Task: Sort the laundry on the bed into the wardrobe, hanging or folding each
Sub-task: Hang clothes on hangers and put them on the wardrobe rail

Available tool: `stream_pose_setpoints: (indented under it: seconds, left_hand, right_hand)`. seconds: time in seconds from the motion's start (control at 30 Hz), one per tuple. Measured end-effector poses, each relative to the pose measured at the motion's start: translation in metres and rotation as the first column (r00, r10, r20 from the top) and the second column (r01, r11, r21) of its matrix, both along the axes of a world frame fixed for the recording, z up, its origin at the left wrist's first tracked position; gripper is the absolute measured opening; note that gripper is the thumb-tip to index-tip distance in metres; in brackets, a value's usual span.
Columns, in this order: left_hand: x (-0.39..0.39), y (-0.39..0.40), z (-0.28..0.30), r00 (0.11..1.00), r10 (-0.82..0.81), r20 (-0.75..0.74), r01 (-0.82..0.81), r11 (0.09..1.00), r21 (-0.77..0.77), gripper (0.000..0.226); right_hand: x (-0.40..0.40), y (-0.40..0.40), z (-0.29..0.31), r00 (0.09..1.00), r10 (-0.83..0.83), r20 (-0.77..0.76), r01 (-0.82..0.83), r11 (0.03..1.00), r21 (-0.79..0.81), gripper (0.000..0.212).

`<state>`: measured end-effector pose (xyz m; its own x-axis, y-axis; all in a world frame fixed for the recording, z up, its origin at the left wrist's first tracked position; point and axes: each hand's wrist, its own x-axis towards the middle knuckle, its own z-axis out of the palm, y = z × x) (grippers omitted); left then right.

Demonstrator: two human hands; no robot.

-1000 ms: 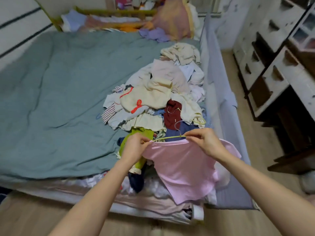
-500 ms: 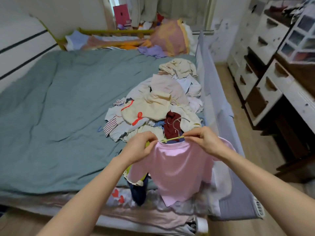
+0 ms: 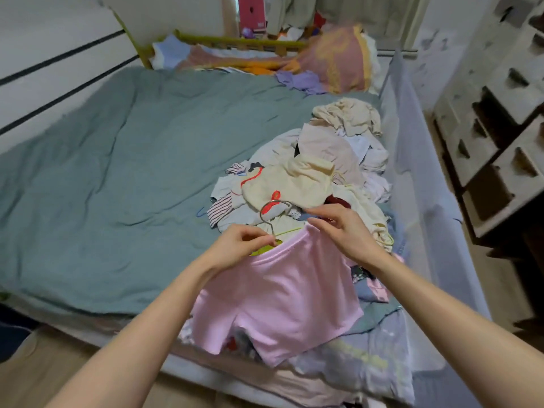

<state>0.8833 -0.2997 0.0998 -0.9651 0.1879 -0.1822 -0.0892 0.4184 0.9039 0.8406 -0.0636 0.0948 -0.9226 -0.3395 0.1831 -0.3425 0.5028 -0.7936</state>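
Left hand (image 3: 238, 245) pinches the hanger (image 3: 272, 228), right hand (image 3: 343, 228) pinches pink shorts (image 3: 276, 293) above the bed's (image 3: 117, 172) near edge, beside the laundry pile (image 3: 309, 178).

Soft dim indoor light, wide-angle edge distortion

home bedroom, wide bed (image 3: 117, 172) with teal cover, heaped laundry (image 3: 318, 178), white drawers (image 3: 485, 136) alongside

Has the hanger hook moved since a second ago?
Yes. The hanger hook has swung left against the laundry pile, from near the right hand toward the left hand.
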Motion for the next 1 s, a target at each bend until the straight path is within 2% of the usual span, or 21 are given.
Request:
stream_pose_setpoints:
  seconds: [0.1,0.2,0.3,0.47,0.57,0.7,0.87,1.0]
  left_hand:
    - [-0.025,-0.038,-0.002,0.998,0.012,0.054,-0.011,1.0,-0.015,0.02]
    - [-0.054,-0.081,0.001,0.987,0.095,0.132,-0.11,0.987,0.115,0.026]
    - [-0.079,-0.111,0.022,0.957,0.191,0.22,-0.253,0.918,0.305,0.023]
    - [-0.134,-0.165,0.054,0.874,0.468,0.131,-0.477,0.776,0.412,0.009]
    - [-0.149,-0.168,0.041,0.895,0.419,0.152,-0.445,0.816,0.368,0.016]
    - [-0.149,-0.142,-0.001,0.902,0.312,0.298,-0.393,0.881,0.265,0.023]
    - [-0.161,-0.117,-0.056,0.877,0.318,0.36,-0.388,0.911,0.141,0.026]
    - [-0.172,-0.079,-0.082,0.841,0.273,0.467,-0.382,0.911,0.155,0.025]
  right_hand:
    - [-0.018,-0.042,-0.002,0.996,-0.092,-0.016,0.092,0.996,0.017,0.027]
    - [-0.039,-0.082,-0.011,0.984,-0.174,0.037,0.168,0.979,0.119,0.03]
    - [-0.055,-0.119,-0.016,0.987,-0.088,0.132,0.057,0.973,0.226,0.034]
    - [-0.072,-0.155,-0.022,0.98,-0.122,0.16,0.091,0.978,0.189,0.021]
    - [-0.072,-0.156,-0.022,0.957,-0.184,0.224,0.155,0.978,0.142,0.019]
    - [-0.069,-0.136,-0.029,0.92,-0.3,0.253,0.261,0.949,0.179,0.02]
    - [-0.059,-0.078,-0.07,0.801,-0.507,0.319,0.436,0.858,0.271,0.021]
    - [-0.062,-0.03,-0.109,0.676,-0.637,0.369,0.534,0.769,0.35,0.022]
